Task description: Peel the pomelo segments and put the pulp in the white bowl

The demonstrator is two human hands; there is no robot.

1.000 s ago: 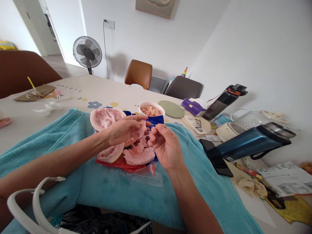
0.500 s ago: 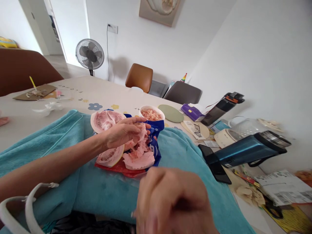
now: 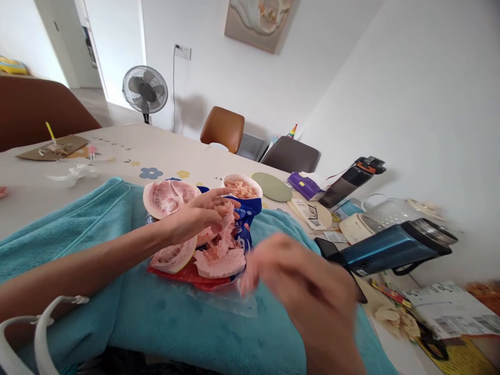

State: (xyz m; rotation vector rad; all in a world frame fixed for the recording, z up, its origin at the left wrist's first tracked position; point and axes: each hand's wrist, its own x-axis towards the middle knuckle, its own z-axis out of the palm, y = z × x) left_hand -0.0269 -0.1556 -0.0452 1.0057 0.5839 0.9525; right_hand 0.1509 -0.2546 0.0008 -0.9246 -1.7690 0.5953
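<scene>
My left hand [image 3: 199, 214] is curled round a pink piece of pomelo flesh [image 3: 225, 214], held above a heap of pink pomelo peel [image 3: 219, 259] on a red and blue plastic bag [image 3: 203, 273]. A large pomelo rind half [image 3: 166, 197] lies behind that hand. My right hand [image 3: 304, 284] hangs close to the camera, smeared by motion, its fingers pointing towards the peel heap; what it holds, if anything, does not show. A white bowl [image 3: 242, 180] with pink pomelo bits stands just beyond the bag.
A teal blanket [image 3: 97, 229] covers the near table. At right lie a dark blue flask [image 3: 390, 249], a black phone [image 3: 328, 247], a black bottle [image 3: 349, 177], a purple box [image 3: 305, 185], a green mat [image 3: 272, 186] and papers [image 3: 449, 307]. Chairs [image 3: 222, 127] and a fan [image 3: 145, 91] stand behind.
My right hand drew back from the pomelo towards the camera, then swung forward again towards the peel heap. The left hand kept its hold on the pomelo piece.
</scene>
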